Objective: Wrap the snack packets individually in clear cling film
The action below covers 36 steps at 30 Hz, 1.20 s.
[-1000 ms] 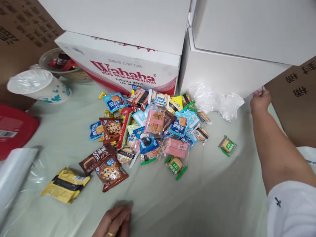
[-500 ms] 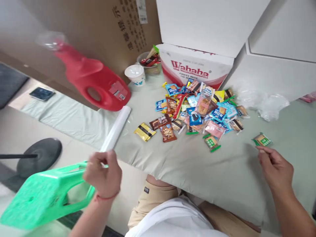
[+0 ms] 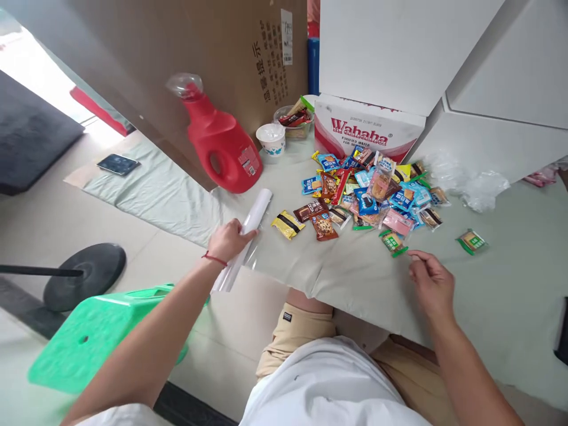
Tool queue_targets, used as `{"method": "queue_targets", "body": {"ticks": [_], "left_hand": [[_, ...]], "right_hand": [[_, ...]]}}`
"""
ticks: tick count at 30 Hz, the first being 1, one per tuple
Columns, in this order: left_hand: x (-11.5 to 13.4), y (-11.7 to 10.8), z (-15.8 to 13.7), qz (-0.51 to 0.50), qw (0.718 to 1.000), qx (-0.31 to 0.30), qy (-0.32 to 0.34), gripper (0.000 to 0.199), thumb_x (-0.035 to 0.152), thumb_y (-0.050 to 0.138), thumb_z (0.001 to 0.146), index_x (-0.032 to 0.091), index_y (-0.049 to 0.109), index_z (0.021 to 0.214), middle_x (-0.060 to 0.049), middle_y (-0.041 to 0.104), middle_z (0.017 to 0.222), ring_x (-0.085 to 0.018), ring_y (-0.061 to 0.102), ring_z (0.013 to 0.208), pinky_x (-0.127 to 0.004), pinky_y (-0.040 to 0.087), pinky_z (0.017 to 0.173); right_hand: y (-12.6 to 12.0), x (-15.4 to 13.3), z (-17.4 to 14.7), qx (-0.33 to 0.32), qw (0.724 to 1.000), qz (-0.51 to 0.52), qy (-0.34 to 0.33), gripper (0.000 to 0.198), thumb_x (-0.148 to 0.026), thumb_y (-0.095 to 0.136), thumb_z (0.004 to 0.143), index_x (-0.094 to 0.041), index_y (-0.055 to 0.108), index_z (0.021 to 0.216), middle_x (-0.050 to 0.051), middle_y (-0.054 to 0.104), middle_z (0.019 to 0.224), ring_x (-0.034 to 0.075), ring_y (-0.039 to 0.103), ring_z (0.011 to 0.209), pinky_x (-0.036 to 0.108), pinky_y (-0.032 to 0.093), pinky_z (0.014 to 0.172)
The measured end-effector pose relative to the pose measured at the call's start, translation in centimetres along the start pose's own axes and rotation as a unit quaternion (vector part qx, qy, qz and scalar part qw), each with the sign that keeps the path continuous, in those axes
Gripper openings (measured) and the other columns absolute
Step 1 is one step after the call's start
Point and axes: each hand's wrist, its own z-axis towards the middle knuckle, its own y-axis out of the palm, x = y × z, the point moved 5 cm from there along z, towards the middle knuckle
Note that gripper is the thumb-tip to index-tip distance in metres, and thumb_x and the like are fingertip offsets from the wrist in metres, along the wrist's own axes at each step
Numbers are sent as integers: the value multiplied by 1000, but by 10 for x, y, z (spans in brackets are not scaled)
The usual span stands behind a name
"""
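Note:
My left hand (image 3: 229,239) is closed around a white roll of plastic film (image 3: 248,239), which lies slanting over the table's left edge. My right hand (image 3: 431,281) is half curled, its index finger stretched out to the near corner of a green-wrapped biscuit packet (image 3: 393,242). The thumb sits apart below that finger. A second green-wrapped biscuit packet (image 3: 472,241) lies alone farther right. Beyond my hands spreads a pile of small wrapped snacks (image 3: 367,201), with a yellow packet (image 3: 288,225) and a brown cookie packet (image 3: 325,227) at its left side.
Behind the pile stands a Wahaha carton (image 3: 368,127). A red jug (image 3: 226,148), a paper cup (image 3: 271,141) and a snack tub (image 3: 295,121) are at the back left. Crumpled clear plastic (image 3: 477,183) lies back right. A green stool (image 3: 89,340) stands on the floor.
My right hand has moved left from the lone green packet to the one by the pile. My left hand has moved up and right onto the roll. The view has shifted.

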Motion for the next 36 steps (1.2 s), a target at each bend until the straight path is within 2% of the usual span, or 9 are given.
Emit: {"method": "queue_targets", "body": {"ticks": [6, 9, 12, 15, 18, 24, 30, 34, 36], "left_hand": [[18, -31, -86, -134, 989, 53, 26, 40, 62, 61, 81, 24, 49, 76, 3, 54, 63, -16, 50, 59, -27, 35, 57], [37, -35, -122, -193, 979, 45, 41, 39, 61, 62, 79, 24, 50, 77, 5, 51, 61, -14, 47, 57, -27, 34, 56], [54, -23, -142, -238, 968, 51, 61, 38, 57, 68, 75, 23, 51, 76, 5, 48, 62, -13, 44, 57, -27, 34, 57], [66, 10, -149, -379, 923, 3, 71, 40, 58, 70, 77, 22, 53, 80, 5, 51, 64, -12, 45, 58, -26, 35, 57], [75, 54, -157, -604, 790, -103, 40, 42, 60, 67, 82, 21, 56, 89, 1, 61, 73, -14, 53, 61, -27, 42, 58], [117, 112, -180, -816, 488, -309, 0, 59, 70, 62, 82, 17, 67, 109, -8, 73, 92, -23, 70, 80, -36, 56, 74], [150, 125, -186, -820, 429, -378, 21, 49, 33, 90, 63, 17, 69, 105, -4, 73, 88, -19, 69, 76, -35, 56, 79], [159, 123, -195, -844, 297, -444, 42, 52, 54, 80, 67, 17, 72, 102, -11, 72, 103, -27, 69, 93, -44, 58, 80], [166, 122, -200, -847, 298, -439, 42, 63, 64, 75, 71, 21, 69, 116, -13, 69, 124, -32, 65, 111, -46, 57, 84]], "right_hand": [[140, -67, -59, -344, 905, 237, 75, 57, -69, 63, 85, -20, 69, 115, 9, 74, 98, 23, 69, 84, 36, 58, 75], [186, -96, -85, -404, 846, 329, 114, 83, -78, 70, 73, -21, 58, 131, 17, 64, 136, 29, 64, 120, 44, 55, 97], [205, -111, -94, -371, 835, 380, 146, 78, -78, 66, 76, -23, 55, 130, 14, 67, 130, 28, 67, 114, 41, 58, 87], [191, -108, -79, -237, 916, 308, 99, 50, -70, 51, 93, -23, 60, 108, 4, 70, 84, 21, 68, 76, 32, 55, 66], [155, -109, -57, -141, 980, 138, -38, 42, -59, 39, 102, -24, 59, 90, -2, 54, 59, 18, 55, 56, 28, 44, 59], [103, -153, -48, -194, 935, -101, -278, 35, -41, 33, 107, -23, 56, 87, -2, 56, 60, 16, 53, 54, 26, 31, 56], [39, -204, -55, -188, 877, -203, -392, 34, -36, 39, 107, -21, 56, 82, -3, 53, 57, 13, 48, 48, 25, 28, 52], [-5, -228, -46, -170, 882, -207, -388, 35, -39, 45, 106, -22, 56, 78, -6, 47, 54, 10, 41, 45, 23, 32, 52], [-15, -237, -46, -179, 877, -215, -391, 36, -40, 45, 106, -22, 55, 77, -6, 46, 54, 10, 39, 45, 23, 32, 51]]}}
